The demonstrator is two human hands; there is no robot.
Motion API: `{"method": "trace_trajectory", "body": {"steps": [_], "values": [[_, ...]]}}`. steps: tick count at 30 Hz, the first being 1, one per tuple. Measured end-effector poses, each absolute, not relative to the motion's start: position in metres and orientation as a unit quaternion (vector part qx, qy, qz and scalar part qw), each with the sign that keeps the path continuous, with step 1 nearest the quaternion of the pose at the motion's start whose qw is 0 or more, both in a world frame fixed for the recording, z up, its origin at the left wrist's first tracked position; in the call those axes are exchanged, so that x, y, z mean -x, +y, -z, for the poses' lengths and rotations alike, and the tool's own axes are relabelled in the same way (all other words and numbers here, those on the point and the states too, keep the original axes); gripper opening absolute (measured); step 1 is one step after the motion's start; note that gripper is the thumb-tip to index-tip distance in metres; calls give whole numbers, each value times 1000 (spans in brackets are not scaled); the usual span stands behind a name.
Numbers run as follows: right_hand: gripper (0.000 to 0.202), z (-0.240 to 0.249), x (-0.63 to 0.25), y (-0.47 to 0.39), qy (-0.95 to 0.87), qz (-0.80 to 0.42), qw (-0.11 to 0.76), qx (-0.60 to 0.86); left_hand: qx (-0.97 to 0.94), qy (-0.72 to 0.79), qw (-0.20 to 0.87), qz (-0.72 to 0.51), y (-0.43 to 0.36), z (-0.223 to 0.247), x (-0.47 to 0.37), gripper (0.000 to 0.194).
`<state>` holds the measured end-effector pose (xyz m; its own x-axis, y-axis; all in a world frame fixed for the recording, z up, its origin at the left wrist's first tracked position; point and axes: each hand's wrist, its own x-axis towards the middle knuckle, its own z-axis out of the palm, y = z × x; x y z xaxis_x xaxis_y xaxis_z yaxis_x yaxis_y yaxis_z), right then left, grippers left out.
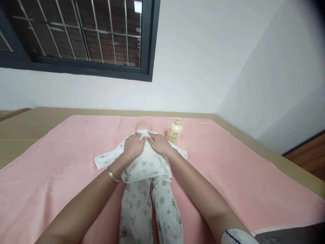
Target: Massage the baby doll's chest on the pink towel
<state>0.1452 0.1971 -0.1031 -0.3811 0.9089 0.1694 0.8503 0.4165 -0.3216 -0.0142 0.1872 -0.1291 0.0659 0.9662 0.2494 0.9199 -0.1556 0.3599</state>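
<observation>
A baby doll point(144, 126) lies stretched out with its head at the far side, wearing a white printed top point(147, 166) and matching long trousers point(138, 210). My left hand point(134, 145) rests on the left part of the doll's chest, fingers laid flat over the fabric. On the chest's right part lies my right hand point(159, 144), also open, its thumb close to the left thumb. The doll's sleeves spread out to both sides. Just beyond my right hand stands a pale yellow bottle point(175, 130) with a face printed on it.
A pink blanket point(218, 176) covers most of the tan padded surface point(53, 117) beneath the doll. Behind it rises a white wall point(193, 67) with a dark-framed, barred window point(149, 51) at upper left. Brown wood point(308, 157) shows at the right edge.
</observation>
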Motion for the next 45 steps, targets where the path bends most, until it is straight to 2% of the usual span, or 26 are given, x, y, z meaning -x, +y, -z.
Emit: {"method": "trace_trajectory", "body": {"steps": [10, 17, 24, 28, 31, 36, 41, 45], "values": [[57, 104, -144, 200, -795, -110, 150, 577, -748, 642, 39, -165, 172, 110, 10, 44], [52, 99, -144, 197, -796, -103, 137, 581, -782, 608, 89, -105, 151, 81, 14, 41], [46, 89, -149, 191, -797, -118, 148, 574, -786, 601, 105, -96, 149, 75, 14, 40], [42, 79, -145, 182, -779, -92, 221, 580, -770, 618, 126, -96, 152, 73, 18, 40], [47, 84, -135, 174, -789, -45, 275, 548, -745, 646, 138, -90, 159, 74, 26, 41], [45, 101, -119, 164, -832, -36, 211, 511, -748, 640, 153, -86, 174, 83, 39, 35], [47, 97, -119, 161, -813, 18, 252, 525, -754, 636, 144, -81, 179, 87, 41, 36], [47, 97, -120, 161, -828, -11, 213, 519, -748, 641, 140, -97, 173, 85, 40, 33]]}}
